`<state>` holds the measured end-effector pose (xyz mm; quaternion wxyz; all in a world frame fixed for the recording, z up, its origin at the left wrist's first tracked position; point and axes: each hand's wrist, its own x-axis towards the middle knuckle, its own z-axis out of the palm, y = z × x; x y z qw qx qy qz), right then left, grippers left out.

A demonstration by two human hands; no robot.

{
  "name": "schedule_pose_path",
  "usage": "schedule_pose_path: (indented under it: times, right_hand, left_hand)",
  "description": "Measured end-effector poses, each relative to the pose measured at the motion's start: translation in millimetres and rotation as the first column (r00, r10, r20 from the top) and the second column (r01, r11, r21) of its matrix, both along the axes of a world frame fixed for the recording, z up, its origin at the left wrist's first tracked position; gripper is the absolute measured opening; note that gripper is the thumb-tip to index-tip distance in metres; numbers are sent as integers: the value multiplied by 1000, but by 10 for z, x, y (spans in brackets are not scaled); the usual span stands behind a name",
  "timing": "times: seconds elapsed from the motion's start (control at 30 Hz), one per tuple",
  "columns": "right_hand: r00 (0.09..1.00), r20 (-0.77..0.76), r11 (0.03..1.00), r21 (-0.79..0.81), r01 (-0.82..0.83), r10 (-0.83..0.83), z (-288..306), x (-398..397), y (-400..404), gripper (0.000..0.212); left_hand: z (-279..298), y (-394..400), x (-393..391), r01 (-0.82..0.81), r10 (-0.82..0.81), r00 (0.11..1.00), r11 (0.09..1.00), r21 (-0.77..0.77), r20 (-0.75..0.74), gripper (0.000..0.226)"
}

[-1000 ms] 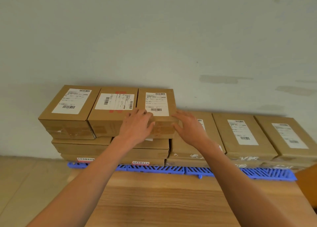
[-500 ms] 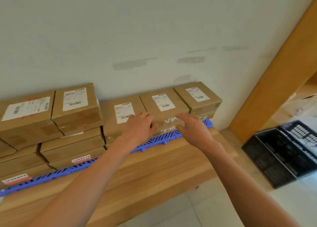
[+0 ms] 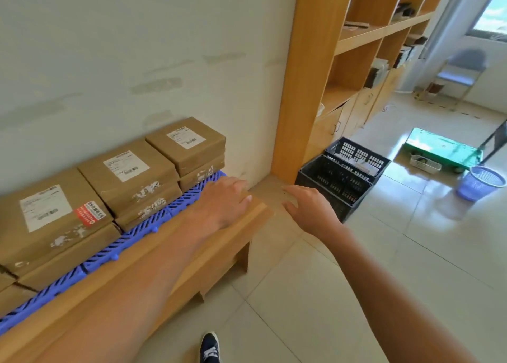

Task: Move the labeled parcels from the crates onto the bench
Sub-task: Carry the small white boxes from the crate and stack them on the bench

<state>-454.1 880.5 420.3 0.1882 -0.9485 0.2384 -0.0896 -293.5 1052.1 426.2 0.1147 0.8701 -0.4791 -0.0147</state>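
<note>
Brown labeled parcels stand stacked on a blue plastic mat along the wooden bench by the wall. Both my hands are free of the parcels and hold nothing. My left hand hovers over the bench's right end, fingers relaxed. My right hand is out past the bench end above the floor, fingers loosely spread, pointing toward two black crates on the floor by the shelf. The farther crate holds something pale; its contents are unclear.
A tall wooden shelf unit stands right of the bench. Farther right on the tiled floor are a green cart, a purple basket and a folding chair. My shoe shows at the bottom.
My view has swung right from the stacked parcels toward the crates. Both hands left the parcels and moved right, past the bench's end.
</note>
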Motion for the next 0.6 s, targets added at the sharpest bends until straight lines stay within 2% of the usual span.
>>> schedule_pose_path:
  times: [0.23, 0.43, 0.6]
  right_hand:
    - [990, -68, 993, 17, 121, -120, -217, -257, -626, 44]
    - [977, -119, 984, 8, 178, -176, -393, -192, -1331, 42]
    - [944, -165, 957, 9, 291, -286, -454, -134, -2014, 47]
  left_hand:
    - [-317, -832, -38, 120, -118, 991, 992, 37, -66, 55]
    - [-603, -1724, 145, 184, -181, 971, 983, 5, -153, 52]
    - [-683, -2615, 287, 257, -254, 945, 966, -15, -204, 51]
